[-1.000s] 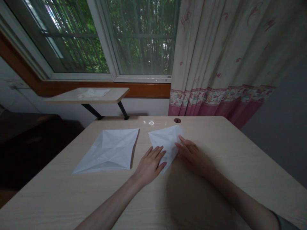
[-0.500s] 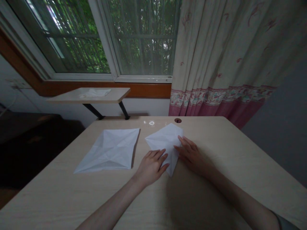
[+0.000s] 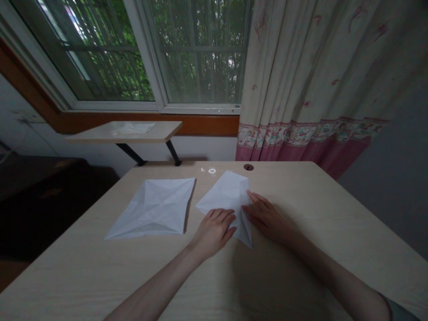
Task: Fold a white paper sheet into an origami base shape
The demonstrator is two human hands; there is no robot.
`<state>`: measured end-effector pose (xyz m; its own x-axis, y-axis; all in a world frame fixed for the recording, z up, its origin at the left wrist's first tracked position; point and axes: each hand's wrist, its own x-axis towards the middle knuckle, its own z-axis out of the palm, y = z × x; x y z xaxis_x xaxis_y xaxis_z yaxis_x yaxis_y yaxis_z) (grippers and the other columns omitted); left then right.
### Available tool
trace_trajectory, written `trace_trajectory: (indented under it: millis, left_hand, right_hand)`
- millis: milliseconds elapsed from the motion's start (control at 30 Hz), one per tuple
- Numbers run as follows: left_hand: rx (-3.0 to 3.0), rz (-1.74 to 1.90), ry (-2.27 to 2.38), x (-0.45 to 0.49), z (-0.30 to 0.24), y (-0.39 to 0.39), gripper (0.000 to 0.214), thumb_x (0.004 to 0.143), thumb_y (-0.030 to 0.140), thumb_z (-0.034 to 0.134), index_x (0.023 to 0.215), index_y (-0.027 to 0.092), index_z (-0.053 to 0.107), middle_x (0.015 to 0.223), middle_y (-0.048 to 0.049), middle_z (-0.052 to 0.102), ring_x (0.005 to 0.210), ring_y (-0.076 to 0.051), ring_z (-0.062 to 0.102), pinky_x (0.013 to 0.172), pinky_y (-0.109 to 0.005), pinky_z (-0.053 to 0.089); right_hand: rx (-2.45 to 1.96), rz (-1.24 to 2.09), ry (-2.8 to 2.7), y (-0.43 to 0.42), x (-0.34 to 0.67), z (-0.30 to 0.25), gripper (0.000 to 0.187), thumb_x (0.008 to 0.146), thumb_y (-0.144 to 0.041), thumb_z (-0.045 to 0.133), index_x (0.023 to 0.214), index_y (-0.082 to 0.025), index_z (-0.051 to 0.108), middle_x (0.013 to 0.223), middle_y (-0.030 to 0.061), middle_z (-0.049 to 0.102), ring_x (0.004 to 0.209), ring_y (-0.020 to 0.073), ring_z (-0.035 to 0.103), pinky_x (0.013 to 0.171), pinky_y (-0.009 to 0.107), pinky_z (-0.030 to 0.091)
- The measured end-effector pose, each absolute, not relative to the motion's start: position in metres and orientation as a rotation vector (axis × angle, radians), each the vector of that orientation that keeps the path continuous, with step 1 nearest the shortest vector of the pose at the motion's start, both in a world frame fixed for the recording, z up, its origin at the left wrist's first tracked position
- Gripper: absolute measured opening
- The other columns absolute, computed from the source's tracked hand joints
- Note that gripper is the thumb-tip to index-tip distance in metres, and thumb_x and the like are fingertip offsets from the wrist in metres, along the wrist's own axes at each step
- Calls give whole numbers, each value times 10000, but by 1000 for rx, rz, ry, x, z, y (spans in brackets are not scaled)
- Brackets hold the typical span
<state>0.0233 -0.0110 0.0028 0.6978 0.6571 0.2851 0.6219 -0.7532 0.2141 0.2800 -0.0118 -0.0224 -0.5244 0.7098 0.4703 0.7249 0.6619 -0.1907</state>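
Observation:
A partly folded sheet of white paper (image 3: 224,189) lies on the table with one point toward the left and another toward me. My left hand (image 3: 216,229) rests flat across its lower left part, fingers stretched out and covering some of it. At the paper's right edge is my right hand (image 3: 264,216), its fingers extended and the tips touching the edge. Neither hand is closed around anything. To the left lies a second white paper sheet (image 3: 157,207), spread out and marked with creases.
The pale wooden table (image 3: 334,223) has a round cable hole (image 3: 248,167) near its back edge. A raised shelf (image 3: 163,130) at the back left bears crumpled white paper (image 3: 133,129). Behind stand a window (image 3: 200,58) and a floral curtain (image 3: 301,80).
The folded paper has turned on the table: its near point has swung right and its top corner left. Both hands stay nearly in place. The other sheet lies as before.

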Motion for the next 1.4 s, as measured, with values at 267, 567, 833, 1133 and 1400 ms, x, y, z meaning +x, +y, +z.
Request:
trace_trajectory:
  millis: [267,567,833,1133,1400]
  left_hand:
    - [2757,511,1114,22,-8,-9,359,970,315,565,1308,195,564,1458,-109,529,1339,-279,503,1109,-462,441]
    - [2772,480,1067,21,-10,-7,379,993,312,529,1364,236,547,1491,-102,494,1367,-273,479,1129,-471,418]
    - [2815,422,1041,21,-7,-7,399,1015,314,483,1413,300,512,1521,-78,457,1383,-277,448,1137,-473,394]
    - [2838,377,1050,23,-4,-8,397,1013,303,476,1408,292,515,1508,-83,464,1368,-288,451,1119,-482,397]
    - [2873,358,1082,26,-2,-6,422,994,290,490,1415,267,497,1464,-86,505,1329,-280,470,1090,-467,410]
  right_hand:
    - [-1055,25,-2336,-8,285,-24,277,958,-172,524,1131,-261,722,1537,84,441,1401,272,398,1096,521,431]
    - [-1041,64,-2353,-11,283,-24,335,950,-150,519,1190,-289,707,1586,56,368,1430,283,342,1111,534,403]
    - [-1040,104,-2337,-11,282,-21,339,953,-140,501,1218,-257,679,1546,101,407,1415,277,352,1118,521,394]
    - [-1033,150,-2314,-10,282,-22,353,956,-147,488,1252,-257,645,1520,110,442,1395,268,386,1094,523,417]
    - [-1051,233,-2292,-9,284,-29,357,948,-144,511,1254,-262,651,1523,94,452,1373,250,438,1107,493,421]
